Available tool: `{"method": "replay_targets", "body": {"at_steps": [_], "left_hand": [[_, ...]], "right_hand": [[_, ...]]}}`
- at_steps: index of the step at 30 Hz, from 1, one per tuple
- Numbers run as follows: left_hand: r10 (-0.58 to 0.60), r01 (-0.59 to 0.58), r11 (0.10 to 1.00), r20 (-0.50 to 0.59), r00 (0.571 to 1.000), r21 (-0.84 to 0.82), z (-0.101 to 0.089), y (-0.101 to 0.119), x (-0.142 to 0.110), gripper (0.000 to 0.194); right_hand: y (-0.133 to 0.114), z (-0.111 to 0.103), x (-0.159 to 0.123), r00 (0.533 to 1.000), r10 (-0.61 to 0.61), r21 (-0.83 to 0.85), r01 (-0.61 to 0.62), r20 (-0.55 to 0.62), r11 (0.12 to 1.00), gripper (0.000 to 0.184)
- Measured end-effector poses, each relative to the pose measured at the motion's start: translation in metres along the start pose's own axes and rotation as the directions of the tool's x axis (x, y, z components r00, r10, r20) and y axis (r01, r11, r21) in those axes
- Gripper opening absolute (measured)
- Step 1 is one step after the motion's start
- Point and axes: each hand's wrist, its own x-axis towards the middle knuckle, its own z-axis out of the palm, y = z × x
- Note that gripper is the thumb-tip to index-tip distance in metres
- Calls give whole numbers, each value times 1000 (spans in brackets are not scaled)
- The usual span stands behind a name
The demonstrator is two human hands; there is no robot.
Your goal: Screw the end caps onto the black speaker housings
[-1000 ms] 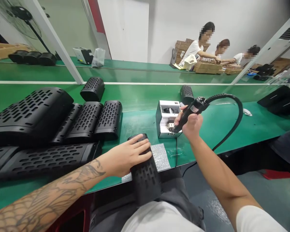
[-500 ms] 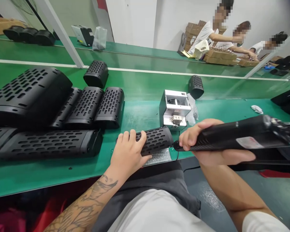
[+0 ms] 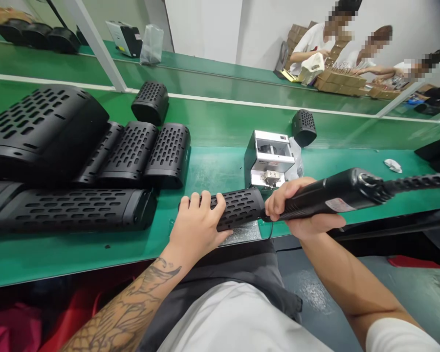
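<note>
The black perforated housing [image 3: 240, 209], long axis pointing at the right hand [image 3: 293, 208], is clamped under the left hand [image 3: 196, 220], an electric screwdriver [image 3: 330, 200] being gripped in the right.

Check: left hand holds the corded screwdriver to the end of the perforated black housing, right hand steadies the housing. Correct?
No, the hands are swapped. The head view shows the right hand holding the corded screwdriver to the end of the perforated black housing, and the left hand steadying the housing.
</note>
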Motion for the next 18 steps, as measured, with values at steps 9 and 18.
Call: {"method": "replay_targets", "body": {"at_steps": [9, 18], "left_hand": [[3, -3, 1000, 46, 999, -8, -4, 3, 3, 86], [-9, 9, 998, 7, 1000, -65, 3, 4, -2, 84]], "right_hand": [[4, 6, 0, 998, -59, -35, 60, 26, 998, 71], [5, 11, -5, 998, -25, 3, 25, 53, 1000, 75]]}}
